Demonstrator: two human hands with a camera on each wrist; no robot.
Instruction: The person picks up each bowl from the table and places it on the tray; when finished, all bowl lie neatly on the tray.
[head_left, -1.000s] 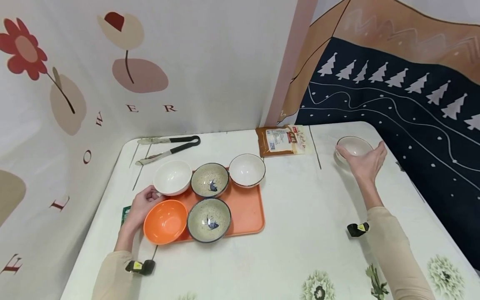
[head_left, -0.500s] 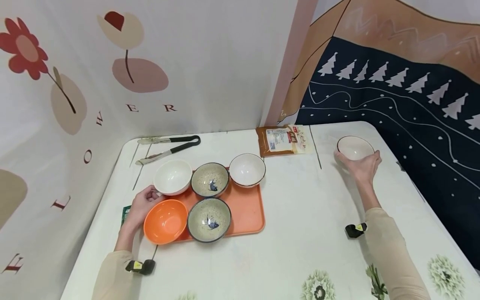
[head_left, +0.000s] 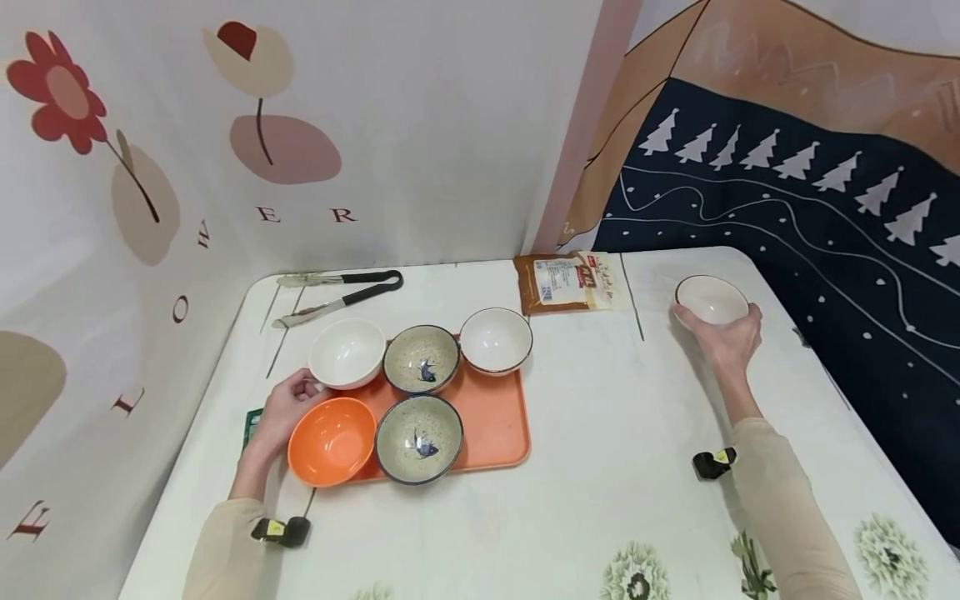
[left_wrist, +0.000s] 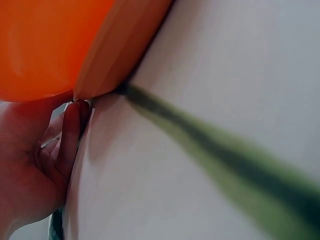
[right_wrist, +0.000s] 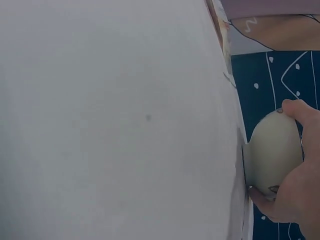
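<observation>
My right hand [head_left: 726, 340] grips a white bowl [head_left: 711, 300] with a thin dark rim at the table's far right, thumb on one side and fingers on the other. The right wrist view shows that bowl's pale outer wall [right_wrist: 275, 150] between thumb and fingers. At the left, my left hand [head_left: 287, 408] holds the left edge of an orange tray [head_left: 491, 425]; the fingers are curled and partly hidden. Right by this hand are an orange bowl [head_left: 332, 442] and a white bowl [head_left: 347, 354]. Two speckled bowls with blue fish, one behind [head_left: 420, 360] and one in front [head_left: 418, 440], stand on the tray.
Another dark-rimmed white bowl [head_left: 496, 341] stands at the tray's back right corner. Behind lie black-handled tongs [head_left: 341, 296] and a brown food packet [head_left: 562, 282]. A green packet [head_left: 252, 425] peeks out beside the left hand. Hanging cloths [head_left: 450, 125] border the table's back and sides.
My right hand has shifted slightly lower on its bowl, with its fingers closer to the bowl's side. The left hand and the bowls on the tray have stayed in place.
</observation>
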